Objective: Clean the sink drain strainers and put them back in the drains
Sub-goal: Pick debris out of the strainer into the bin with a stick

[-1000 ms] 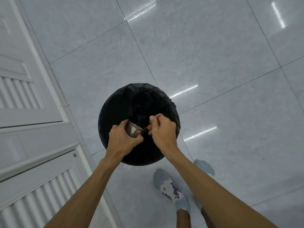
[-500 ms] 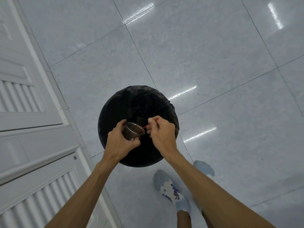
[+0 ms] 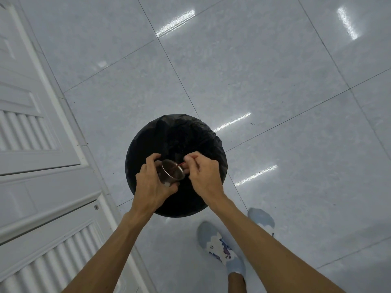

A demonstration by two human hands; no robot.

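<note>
Small round steel drain strainer (image 3: 171,172), cup-shaped, is held in the air directly above the bin opening. It is tilted, with its open mouth facing up and toward the right. The inside looks dark, and its contents cannot be made out.

Left hand (image 3: 151,183): the grip is clamped on the drain strainer, with the fingers curled over its far wall and the thumb under the near side.

Right hand (image 3: 204,174): just beside the strainer's rim. The grip is closed in a pinch on a thin red stick (image 3: 180,164). The stick slants down from the fingertips, and its lower end reaches into the strainer's mouth. What the stick is made of cannot be told.

Below both hands stands a round waste bin lined with a crinkled black plastic bag (image 3: 214,149). It sits on the floor, and its interior is too dark to read.

The floor is glossy pale grey tile (image 3: 275,81) with thin dark grout lines and bright streaks of reflected light. A few small dark specks lie near the bin.

To the left are white cabinet doors with louvred panels (image 3: 31,127), their base close to the bin.

At the lower edge are the person's two feet in pale blue patterned socks, one near (image 3: 220,250) and one farther right (image 3: 261,218). Both are on the tile just short of the bin. Bare forearms run up from the bottom of the view.
</note>
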